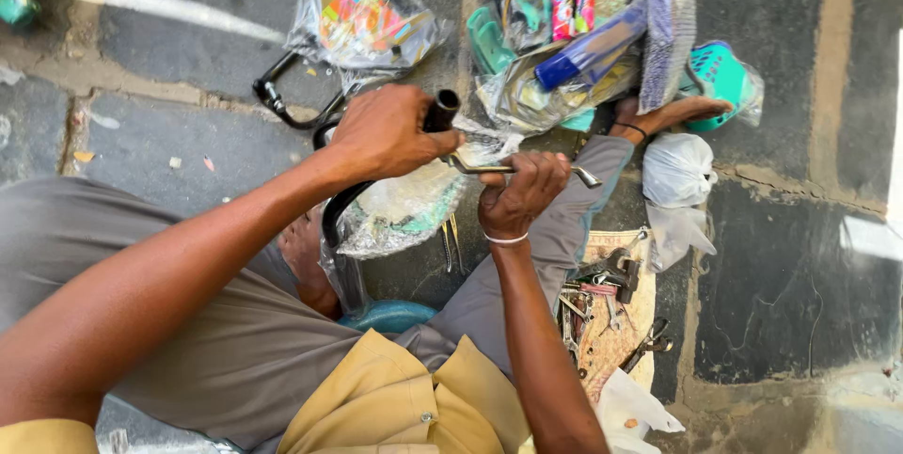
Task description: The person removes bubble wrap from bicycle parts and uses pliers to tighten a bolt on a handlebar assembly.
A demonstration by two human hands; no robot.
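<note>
two bare hands are working on a black handlebar [331, 214] while the person is sitting on a stone-paved ground [188, 125], grey-trousered legs stretched toward the far side. the left hand [386, 132] is wrapping its fingers tightly around the bar's upper end, just below the open black tube mouth, apparently steadying the part. the right hand [519, 192], one white band at its wrist, is closing its fingers in a fist around one metal spanner [513, 170], which is lying level with its left end meeting the bar beside the left hand, seemingly set there for leverage. the handlebar is curving down toward the lap, near the middle of the scene, still sheathed in clear plastic wrapping [404, 209], probably because it is a new part.

one second black curved bar [282, 101] is lying on the ground at far left of the hands, partly under one clear bag of colourful packets [362, 12]. one larger heap of bagged goods [583, 31] is resting far and to the right, close beside one bare foot [673, 113]. one white plastic bag [677, 170] is sitting just near of that foot. one cloth holding a scatter of small tools [607, 299], too jumbled to count, is lying within reach at the right.
</note>
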